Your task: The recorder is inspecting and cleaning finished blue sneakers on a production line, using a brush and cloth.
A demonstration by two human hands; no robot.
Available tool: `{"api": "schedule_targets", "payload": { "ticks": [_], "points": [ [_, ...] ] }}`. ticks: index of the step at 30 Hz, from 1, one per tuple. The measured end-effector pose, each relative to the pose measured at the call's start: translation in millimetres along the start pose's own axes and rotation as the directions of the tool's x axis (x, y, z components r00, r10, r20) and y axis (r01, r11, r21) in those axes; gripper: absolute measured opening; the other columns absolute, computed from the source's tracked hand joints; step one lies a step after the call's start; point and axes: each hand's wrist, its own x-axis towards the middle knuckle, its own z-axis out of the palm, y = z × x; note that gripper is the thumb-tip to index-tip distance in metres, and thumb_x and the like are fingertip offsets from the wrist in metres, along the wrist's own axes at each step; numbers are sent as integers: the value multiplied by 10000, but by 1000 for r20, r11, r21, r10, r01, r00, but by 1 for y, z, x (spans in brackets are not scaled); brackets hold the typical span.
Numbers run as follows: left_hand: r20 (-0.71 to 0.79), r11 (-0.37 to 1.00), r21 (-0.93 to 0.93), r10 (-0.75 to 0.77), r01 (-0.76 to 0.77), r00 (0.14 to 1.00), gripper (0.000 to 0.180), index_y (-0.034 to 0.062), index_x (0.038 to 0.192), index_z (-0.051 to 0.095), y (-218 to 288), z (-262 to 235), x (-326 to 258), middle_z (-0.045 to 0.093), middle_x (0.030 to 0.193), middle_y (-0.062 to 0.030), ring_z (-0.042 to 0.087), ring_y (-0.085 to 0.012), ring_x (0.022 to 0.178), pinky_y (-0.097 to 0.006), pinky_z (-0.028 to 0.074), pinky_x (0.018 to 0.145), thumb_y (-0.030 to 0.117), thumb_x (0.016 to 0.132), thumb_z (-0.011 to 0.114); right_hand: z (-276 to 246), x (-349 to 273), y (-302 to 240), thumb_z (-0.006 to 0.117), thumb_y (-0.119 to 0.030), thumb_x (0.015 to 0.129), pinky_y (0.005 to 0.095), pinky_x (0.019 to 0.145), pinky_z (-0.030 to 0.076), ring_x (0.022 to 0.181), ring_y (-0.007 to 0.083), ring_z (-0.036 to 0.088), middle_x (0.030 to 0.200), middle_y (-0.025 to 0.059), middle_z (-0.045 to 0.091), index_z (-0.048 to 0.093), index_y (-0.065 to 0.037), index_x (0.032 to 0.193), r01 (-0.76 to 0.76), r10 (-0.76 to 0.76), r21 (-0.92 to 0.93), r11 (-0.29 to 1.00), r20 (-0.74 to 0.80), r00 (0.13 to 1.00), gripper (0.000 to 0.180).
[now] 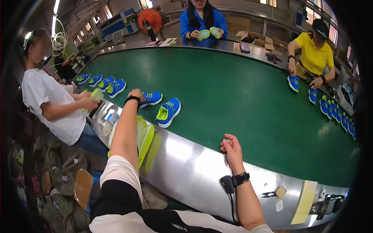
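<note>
My left hand (pixel 135 94) reaches across to the belt's near-left edge, its fingers closed at the heel end of a blue sneaker (pixel 153 98) with lime trim and a white sole. Most of those fingertips are hidden. Just right of it, a second blue sneaker (pixel 168 112) sits with its lime lining showing. Beneath my left forearm lies a stack of lime-yellow insoles (pixel 144 136) on the metal ledge. My right hand (pixel 232 150) is empty over the belt's near edge, index finger stretched and the others loosely bent.
A green conveyor belt (pixel 217 89) runs between metal ledges. More blue sneakers (pixel 116 87) line its left end, others its right (pixel 330 106). Three co-workers handle shoes or insoles around it. Small snips (pixel 269 194), a yellowish block (pixel 280 192) and a yellow paper strip (pixel 304 202) lie near right.
</note>
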Motion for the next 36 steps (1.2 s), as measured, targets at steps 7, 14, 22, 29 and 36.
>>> {"api": "schedule_targets", "payload": {
  "ticks": [7, 14, 22, 29, 36],
  "points": [
    [165, 991, 72, 102, -115, 981, 618, 105, 1240, 605, 60, 63, -1, 609, 1251, -145, 585, -274, 1158, -395, 476, 965, 392, 718, 770, -25, -7, -3, 557, -111, 946, 219, 687, 452, 726, 87, 546, 863, 39, 603, 530, -4, 1189, -70, 67, -42, 997, -62, 996, 267],
    [356, 669, -688, 648, -281, 673, 442, 32, 793, 690, 57, 45, -28, 671, 778, -41, 608, -173, 700, -329, 495, 677, 467, 753, 754, -16, -3, -3, 559, -105, 945, 220, 712, 457, 747, 83, 551, 885, 37, 608, 546, -5, 1176, -37, 36, -32, 999, -27, 999, 252],
    [173, 883, -107, 470, -458, 866, 856, -47, 925, 696, 113, 35, -68, 684, 957, -212, 656, -318, 933, -379, 512, 822, 695, 509, 792, 1, -29, -73, 558, -97, 942, 233, 748, 477, 814, 99, 578, 873, 30, 612, 514, 10, 1215, 59, -43, -139, 989, 117, 992, 297],
    [108, 916, -143, 391, -375, 914, 558, 40, 992, 709, 171, 19, -130, 692, 1035, -166, 664, -287, 991, -379, 534, 846, 401, 581, 822, -20, -63, -89, 573, -114, 937, 252, 767, 490, 832, 108, 593, 900, 41, 633, 506, 10, 1227, 86, -41, -289, 954, 158, 987, 323],
    [-136, 759, -322, 554, -566, 821, 424, 43, 843, 649, 184, -15, -234, 679, 848, -167, 659, -329, 838, -410, 518, 731, 396, 628, 744, -34, -104, -79, 638, -154, 911, 216, 743, 477, 792, 71, 575, 917, -1, 629, 585, -24, 1179, 68, 23, -401, 913, 218, 976, 303]
  ]
}}
